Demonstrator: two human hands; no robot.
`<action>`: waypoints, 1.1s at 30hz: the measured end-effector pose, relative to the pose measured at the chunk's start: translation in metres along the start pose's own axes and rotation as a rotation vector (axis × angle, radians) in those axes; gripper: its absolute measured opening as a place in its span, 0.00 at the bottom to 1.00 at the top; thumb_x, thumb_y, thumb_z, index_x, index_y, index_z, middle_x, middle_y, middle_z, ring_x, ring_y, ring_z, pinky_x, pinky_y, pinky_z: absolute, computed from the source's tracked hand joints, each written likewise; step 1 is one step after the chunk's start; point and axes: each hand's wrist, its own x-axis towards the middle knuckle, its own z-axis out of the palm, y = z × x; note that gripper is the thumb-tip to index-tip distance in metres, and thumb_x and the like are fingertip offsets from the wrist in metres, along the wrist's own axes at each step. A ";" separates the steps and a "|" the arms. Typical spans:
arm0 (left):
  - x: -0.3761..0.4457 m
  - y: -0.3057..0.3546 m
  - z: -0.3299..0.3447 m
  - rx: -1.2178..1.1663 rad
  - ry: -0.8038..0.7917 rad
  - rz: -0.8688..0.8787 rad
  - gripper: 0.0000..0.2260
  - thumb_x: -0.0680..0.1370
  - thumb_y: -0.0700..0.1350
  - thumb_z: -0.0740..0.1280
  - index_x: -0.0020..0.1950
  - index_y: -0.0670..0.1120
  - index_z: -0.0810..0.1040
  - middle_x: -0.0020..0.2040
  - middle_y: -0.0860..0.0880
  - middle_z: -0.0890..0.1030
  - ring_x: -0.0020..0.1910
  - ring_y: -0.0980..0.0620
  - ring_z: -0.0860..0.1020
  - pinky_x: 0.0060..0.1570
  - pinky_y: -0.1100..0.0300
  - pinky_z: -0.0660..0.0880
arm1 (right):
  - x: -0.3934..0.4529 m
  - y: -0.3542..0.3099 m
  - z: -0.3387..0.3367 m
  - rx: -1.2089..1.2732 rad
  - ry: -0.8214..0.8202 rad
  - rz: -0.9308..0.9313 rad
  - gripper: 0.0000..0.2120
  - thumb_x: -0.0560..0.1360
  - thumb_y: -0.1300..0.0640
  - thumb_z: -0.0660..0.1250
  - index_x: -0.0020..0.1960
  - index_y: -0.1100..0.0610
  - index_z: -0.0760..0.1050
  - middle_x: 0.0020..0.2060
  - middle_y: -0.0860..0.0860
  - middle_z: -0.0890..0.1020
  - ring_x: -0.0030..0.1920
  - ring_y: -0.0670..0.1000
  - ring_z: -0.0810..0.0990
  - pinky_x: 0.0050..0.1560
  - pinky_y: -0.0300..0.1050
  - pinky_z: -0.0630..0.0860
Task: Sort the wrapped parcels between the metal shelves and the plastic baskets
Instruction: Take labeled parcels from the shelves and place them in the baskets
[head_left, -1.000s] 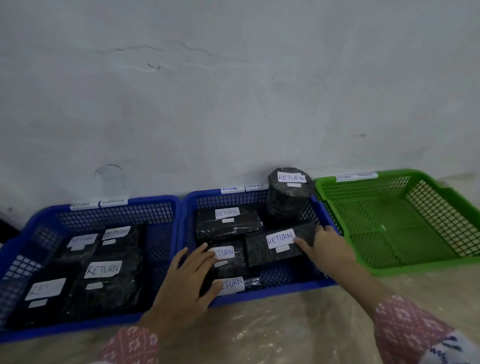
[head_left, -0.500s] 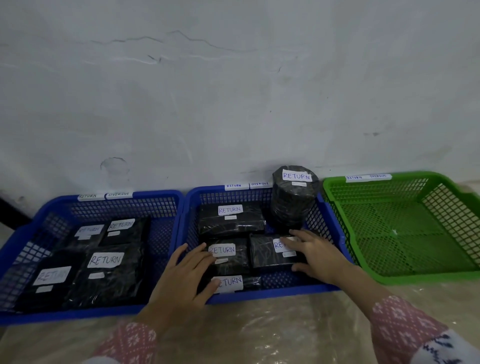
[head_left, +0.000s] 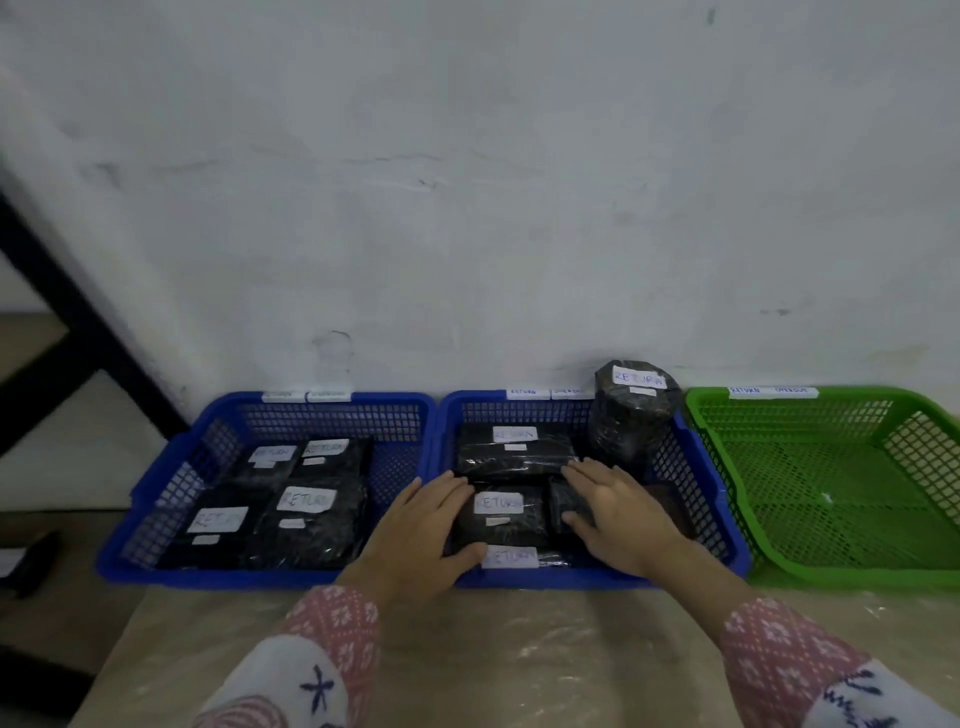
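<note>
Black wrapped parcels with white RETURN labels lie in two blue baskets. In the middle blue basket, my left hand rests against the left side of a labelled parcel, fingers straight and thumb along its near edge. My right hand lies flat over the parcel beside it, covering most of it. Behind them are a long parcel and an upright round parcel. Another parcel lies at the front. The left blue basket holds several parcels.
A green basket with nothing in it stands to the right, touching the middle one. All three sit against a white wall on a plastic-covered surface. A black metal frame slants at the far left, with a dark object below it.
My right hand laid the right-hand parcel flat and slid left over it. My left hand moved forward alongside the labelled parcel. The view shifted to the left.
</note>
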 end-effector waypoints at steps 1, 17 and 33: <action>-0.007 -0.002 -0.010 0.009 -0.018 -0.020 0.49 0.64 0.76 0.35 0.76 0.48 0.55 0.76 0.54 0.56 0.75 0.57 0.50 0.70 0.61 0.40 | 0.001 -0.016 -0.004 -0.010 0.001 -0.027 0.28 0.80 0.49 0.57 0.76 0.56 0.53 0.75 0.50 0.58 0.76 0.50 0.53 0.74 0.45 0.48; -0.248 -0.086 -0.138 0.062 0.006 -0.344 0.41 0.73 0.70 0.56 0.77 0.47 0.49 0.77 0.51 0.52 0.76 0.53 0.48 0.74 0.50 0.48 | -0.027 -0.304 -0.022 -0.106 -0.026 -0.299 0.33 0.80 0.43 0.51 0.77 0.57 0.41 0.77 0.51 0.47 0.77 0.51 0.48 0.75 0.51 0.44; -0.484 -0.183 -0.171 0.028 -0.004 -0.655 0.43 0.72 0.69 0.58 0.77 0.47 0.44 0.78 0.51 0.45 0.75 0.54 0.44 0.72 0.52 0.42 | -0.048 -0.541 0.051 -0.086 -0.092 -0.551 0.33 0.80 0.46 0.54 0.77 0.56 0.43 0.77 0.51 0.49 0.76 0.50 0.48 0.76 0.51 0.46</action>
